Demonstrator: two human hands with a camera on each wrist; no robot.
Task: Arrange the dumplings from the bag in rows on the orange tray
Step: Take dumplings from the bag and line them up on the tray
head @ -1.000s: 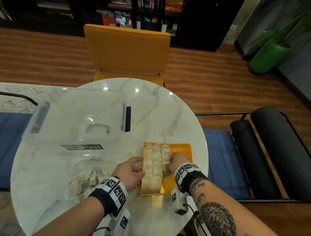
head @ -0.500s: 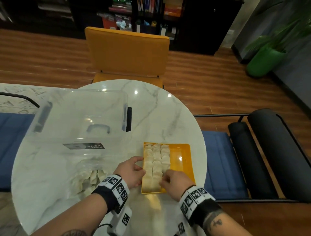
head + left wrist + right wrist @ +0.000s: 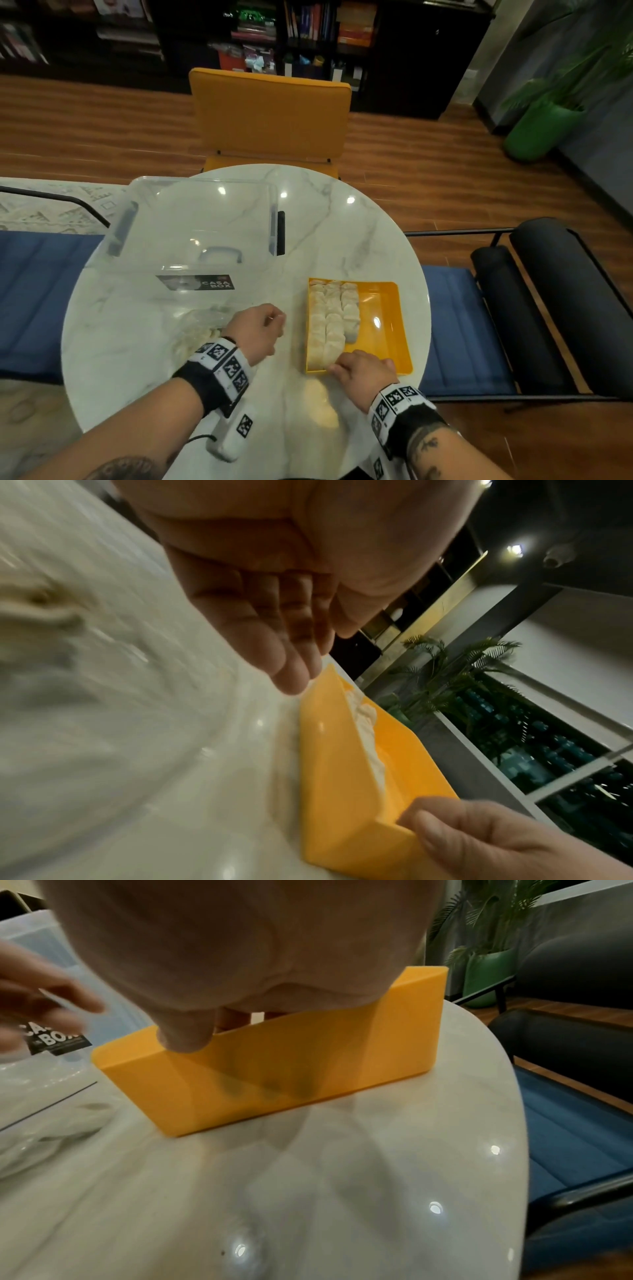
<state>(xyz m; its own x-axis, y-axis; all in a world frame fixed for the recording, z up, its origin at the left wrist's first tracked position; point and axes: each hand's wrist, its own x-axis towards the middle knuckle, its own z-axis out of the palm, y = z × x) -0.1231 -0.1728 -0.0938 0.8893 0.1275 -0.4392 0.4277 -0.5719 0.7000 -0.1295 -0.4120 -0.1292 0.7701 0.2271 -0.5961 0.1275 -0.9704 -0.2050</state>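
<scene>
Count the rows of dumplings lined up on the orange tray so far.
3. The first row runs along the orange tray's left wall, the second row beside it, the shorter third row borders the bare right part. The right hand may hide near ends.

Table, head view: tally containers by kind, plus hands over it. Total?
Orange tray: 1
Clear storage box: 1
Dumpling bag: 1
Hands: 2 (left hand, right hand)
Total: 5
</scene>
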